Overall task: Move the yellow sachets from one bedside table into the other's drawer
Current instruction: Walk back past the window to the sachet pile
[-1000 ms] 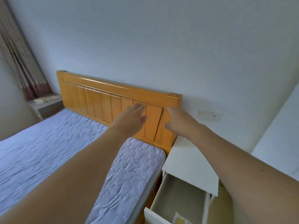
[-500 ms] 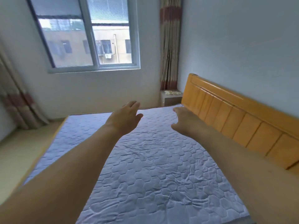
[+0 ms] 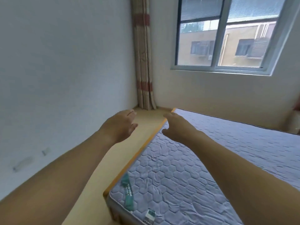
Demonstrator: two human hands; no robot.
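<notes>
Under my right fingers lies the bed's quilted mattress in its wooden frame; 2 labels sit at its corner, nearer me than my fingertips.

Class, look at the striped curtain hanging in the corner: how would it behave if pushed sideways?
The curtain would probably be floppy: it hangs in soft folds. It would likely swing back, since it hangs from above. It looks light, though its weight cannot be confirmed.

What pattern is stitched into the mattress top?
Hexagons, a honeycomb quilting on the pale lilac mattress, clearest in the head view.
</notes>
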